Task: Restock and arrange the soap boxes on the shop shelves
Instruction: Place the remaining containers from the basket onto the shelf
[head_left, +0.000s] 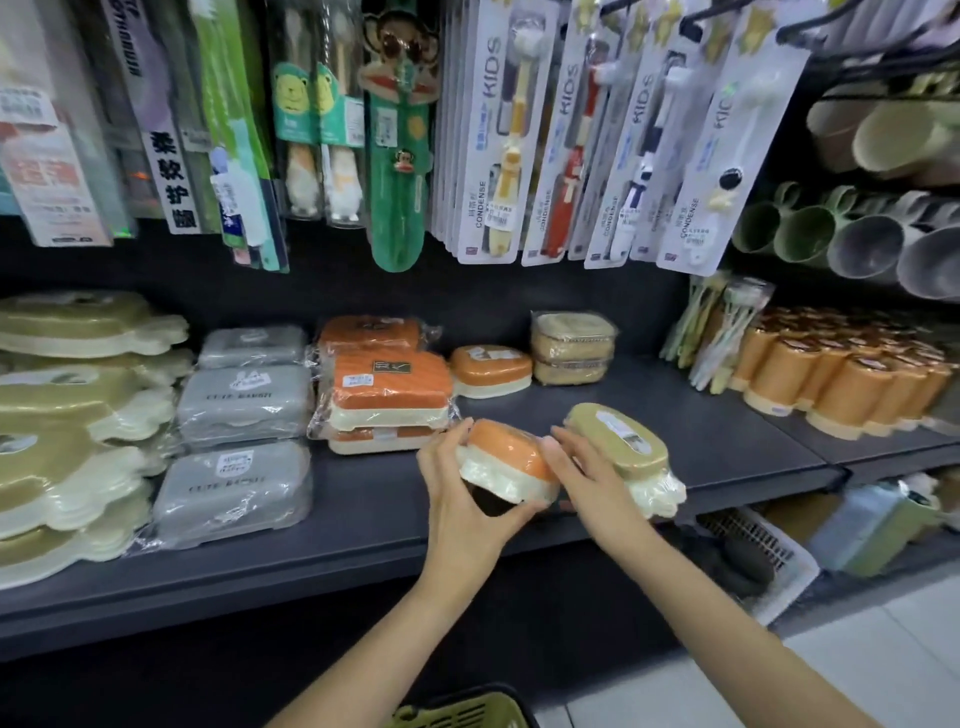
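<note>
My left hand (457, 499) grips an orange soap box (506, 460) with a cream base, thumb under its near edge and fingers over the far side, tilting it just above the front of the dark shelf (363, 519). My right hand (587, 475) rests with straight fingers against the right end of that box, just beside an olive soap box (621, 449) that sits at the shelf's front edge. Behind them stand a stack of orange boxes (387, 389), a single orange one (491, 371), grey soap boxes (244, 405) to the left and a tan wrapped pair (571, 345) at the back. A green basket (462, 712) shows below my arms.
</note>
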